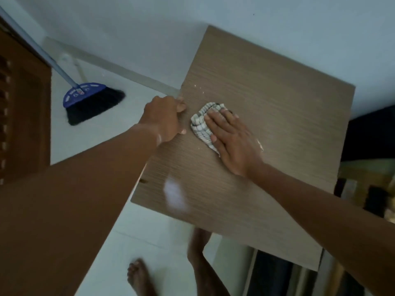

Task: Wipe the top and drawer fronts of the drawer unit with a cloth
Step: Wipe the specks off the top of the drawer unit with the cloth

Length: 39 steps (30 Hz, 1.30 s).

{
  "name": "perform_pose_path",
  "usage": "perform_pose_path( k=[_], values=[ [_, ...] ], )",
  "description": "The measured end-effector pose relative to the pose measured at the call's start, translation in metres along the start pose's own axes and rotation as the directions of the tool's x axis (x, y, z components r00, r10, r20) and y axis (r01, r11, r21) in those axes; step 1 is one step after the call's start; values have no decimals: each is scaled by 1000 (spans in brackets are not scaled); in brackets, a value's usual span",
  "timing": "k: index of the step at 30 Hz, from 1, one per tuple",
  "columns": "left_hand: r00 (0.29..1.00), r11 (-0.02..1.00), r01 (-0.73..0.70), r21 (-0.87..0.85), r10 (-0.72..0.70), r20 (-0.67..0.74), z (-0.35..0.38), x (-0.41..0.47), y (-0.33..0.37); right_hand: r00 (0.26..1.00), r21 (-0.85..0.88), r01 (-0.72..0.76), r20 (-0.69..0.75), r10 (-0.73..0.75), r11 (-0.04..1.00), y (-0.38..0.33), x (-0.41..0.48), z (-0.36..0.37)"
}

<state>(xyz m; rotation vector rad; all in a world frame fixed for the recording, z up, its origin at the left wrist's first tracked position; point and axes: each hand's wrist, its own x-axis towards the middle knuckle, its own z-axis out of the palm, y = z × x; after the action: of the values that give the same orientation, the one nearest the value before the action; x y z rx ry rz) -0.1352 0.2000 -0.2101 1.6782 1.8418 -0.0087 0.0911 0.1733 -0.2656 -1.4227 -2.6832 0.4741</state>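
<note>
The drawer unit's top [277, 99] is a brown wood-grain panel seen from above, with a few pale specks near its left edge. My right hand [233, 142] lies flat, fingers spread, pressing a crumpled white-and-grey checked cloth [201, 122] onto the top left of centre. My left hand [165, 118] grips the top's left edge, thumb on the surface. The drawer fronts are hidden below the top; a dark opening [271, 272] shows at the near edge.
A blue-headed broom [89, 99] with black bristles leans on the white floor at left, beside a brown wooden door [23, 107]. My bare feet [136, 276] stand by the unit's near corner. Dark furniture [372, 135] sits close on the right.
</note>
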Motion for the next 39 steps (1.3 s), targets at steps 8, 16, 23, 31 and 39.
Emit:
perform_pose_path(
  k=[8,16,23,31,39],
  values=[
    [995,971,-1,-238,-22,-96,28,-78,-68,999,-61,-32,36,35,998,-104,-83,39],
    [988,882,63,-467,-121,-96,51,-113,-107,995,-2,71,-70,-71,997,-163,-115,71],
    [990,915,63,-399,-109,-93,47,-122,-106,992,236,80,-116,-53,968,-186,-148,74],
    [995,953,64,-296,-85,-58,34,-118,-96,826,868,-212,-86,557,450,-201,-95,18],
    [992,964,108,-242,-120,-35,22,-75,-69,638,874,-269,476,605,-404,-150,-30,-36]
  ],
)
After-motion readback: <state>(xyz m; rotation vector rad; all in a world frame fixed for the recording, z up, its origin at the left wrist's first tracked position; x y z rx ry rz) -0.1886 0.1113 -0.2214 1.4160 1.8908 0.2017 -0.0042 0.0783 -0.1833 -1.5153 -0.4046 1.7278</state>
